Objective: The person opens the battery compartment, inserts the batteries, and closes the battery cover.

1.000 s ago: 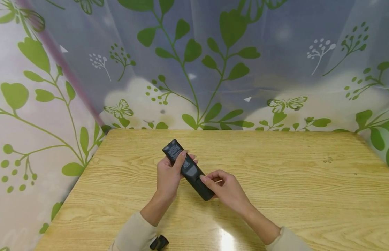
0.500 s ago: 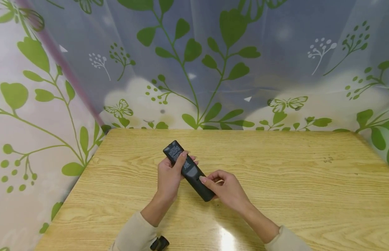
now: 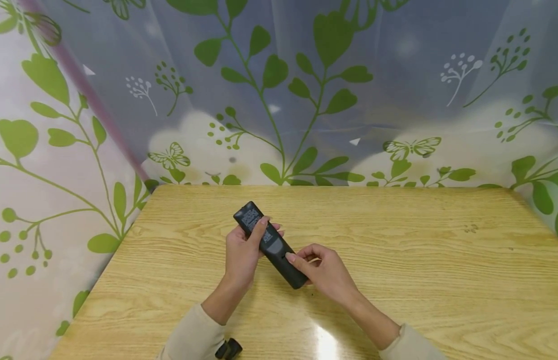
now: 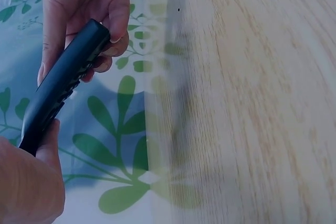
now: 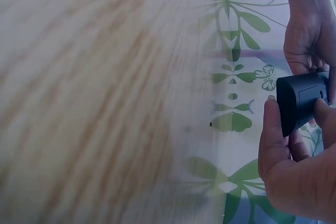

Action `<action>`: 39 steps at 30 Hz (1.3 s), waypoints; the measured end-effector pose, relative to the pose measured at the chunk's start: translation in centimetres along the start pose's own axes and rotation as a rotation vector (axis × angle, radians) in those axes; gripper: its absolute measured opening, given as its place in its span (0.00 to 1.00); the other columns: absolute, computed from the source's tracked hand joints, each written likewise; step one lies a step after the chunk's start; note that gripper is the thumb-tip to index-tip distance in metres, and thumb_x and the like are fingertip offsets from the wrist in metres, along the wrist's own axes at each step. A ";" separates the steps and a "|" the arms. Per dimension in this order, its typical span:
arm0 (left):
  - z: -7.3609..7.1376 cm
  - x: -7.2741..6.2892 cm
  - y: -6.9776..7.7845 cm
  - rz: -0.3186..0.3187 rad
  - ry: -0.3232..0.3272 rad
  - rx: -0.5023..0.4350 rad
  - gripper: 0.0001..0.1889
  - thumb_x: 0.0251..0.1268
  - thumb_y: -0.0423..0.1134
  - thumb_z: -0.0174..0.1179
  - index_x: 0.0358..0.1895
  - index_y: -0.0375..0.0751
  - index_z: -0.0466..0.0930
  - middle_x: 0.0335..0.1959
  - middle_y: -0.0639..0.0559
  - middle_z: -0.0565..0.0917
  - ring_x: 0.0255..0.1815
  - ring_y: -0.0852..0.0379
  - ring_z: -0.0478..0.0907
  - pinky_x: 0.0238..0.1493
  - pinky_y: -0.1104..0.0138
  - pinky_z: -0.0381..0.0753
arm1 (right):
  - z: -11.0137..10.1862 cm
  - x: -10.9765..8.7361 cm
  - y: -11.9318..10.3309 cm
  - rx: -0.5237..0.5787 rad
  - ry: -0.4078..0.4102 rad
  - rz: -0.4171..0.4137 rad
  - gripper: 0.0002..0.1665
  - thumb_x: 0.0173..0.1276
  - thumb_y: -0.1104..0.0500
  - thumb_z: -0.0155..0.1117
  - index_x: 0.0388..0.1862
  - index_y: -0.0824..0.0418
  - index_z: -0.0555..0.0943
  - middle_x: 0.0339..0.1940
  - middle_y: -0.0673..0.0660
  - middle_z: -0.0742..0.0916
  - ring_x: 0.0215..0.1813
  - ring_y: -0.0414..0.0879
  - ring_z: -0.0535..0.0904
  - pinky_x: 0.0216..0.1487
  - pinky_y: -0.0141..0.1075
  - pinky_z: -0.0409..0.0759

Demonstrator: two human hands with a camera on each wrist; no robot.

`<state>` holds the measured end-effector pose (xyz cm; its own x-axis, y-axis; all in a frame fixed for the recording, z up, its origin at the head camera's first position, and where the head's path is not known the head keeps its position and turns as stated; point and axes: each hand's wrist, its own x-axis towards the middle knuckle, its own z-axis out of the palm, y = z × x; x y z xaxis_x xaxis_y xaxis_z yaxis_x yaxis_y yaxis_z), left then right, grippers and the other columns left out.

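A black remote control (image 3: 275,248) is held above the table, its back with printed labels turned up in the head view. My left hand (image 3: 241,252) grips its upper half, with the thumb lying across the back. Around the lower end, my right hand (image 3: 326,270) pinches the remote, thumb tip on the back by a small dark notch and fingers at the far edge. The right wrist view shows the outline of the battery cover (image 5: 308,102) under that thumb. From the left wrist view, the remote's side and raised buttons (image 4: 65,95) appear; the fingers beneath are partly hidden.
The wood-grain table (image 3: 418,260) extends under both hands. A small black object (image 3: 229,348), its kind unclear, is beside the left sleeve at the bottom edge. Behind and to the left hangs a leaf-patterned curtain (image 3: 279,100).
The dark gap at the battery cover beside the right thumb looks smaller than a second ago, and the back appears smoother there. Both hands and the remote have barely moved.
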<state>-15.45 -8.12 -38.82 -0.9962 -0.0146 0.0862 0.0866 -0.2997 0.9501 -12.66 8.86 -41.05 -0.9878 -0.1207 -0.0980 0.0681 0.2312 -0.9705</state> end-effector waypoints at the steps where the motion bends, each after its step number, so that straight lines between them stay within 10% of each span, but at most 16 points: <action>1: 0.0 0.0 0.0 0.001 -0.001 -0.001 0.18 0.72 0.39 0.55 0.54 0.26 0.72 0.42 0.33 0.82 0.44 0.45 0.83 0.48 0.58 0.82 | 0.0 0.0 0.0 -0.001 0.001 -0.001 0.19 0.64 0.47 0.68 0.38 0.62 0.81 0.34 0.55 0.83 0.32 0.46 0.82 0.29 0.43 0.85; 20: -0.2 0.0 0.2 0.020 -0.012 0.001 0.18 0.72 0.39 0.55 0.54 0.25 0.72 0.42 0.33 0.82 0.44 0.44 0.83 0.48 0.58 0.82 | 0.2 -0.5 -0.1 -0.150 0.037 -0.071 0.26 0.56 0.40 0.72 0.45 0.55 0.80 0.40 0.51 0.81 0.37 0.44 0.79 0.35 0.38 0.82; 30: -0.3 0.1 0.0 0.034 -0.021 0.011 0.21 0.72 0.40 0.55 0.55 0.22 0.70 0.42 0.32 0.82 0.45 0.42 0.83 0.48 0.58 0.82 | 1.1 -1.5 -0.5 -0.528 0.239 -0.480 0.28 0.49 0.47 0.79 0.48 0.53 0.80 0.48 0.47 0.80 0.53 0.45 0.75 0.47 0.41 0.81; 39: -0.1 0.1 -0.1 0.034 -0.020 0.010 0.22 0.72 0.41 0.55 0.54 0.22 0.70 0.42 0.32 0.82 0.44 0.44 0.83 0.47 0.58 0.82 | 1.4 -1.7 -0.7 -0.654 0.265 -0.626 0.28 0.49 0.51 0.80 0.50 0.54 0.82 0.49 0.49 0.80 0.50 0.45 0.77 0.40 0.39 0.83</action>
<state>-15.58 -8.23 -38.90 -0.9922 -0.0058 0.1247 0.1210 -0.2894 0.9495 -10.82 7.53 -40.48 -0.8233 -0.2020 0.5304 -0.4984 0.7043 -0.5055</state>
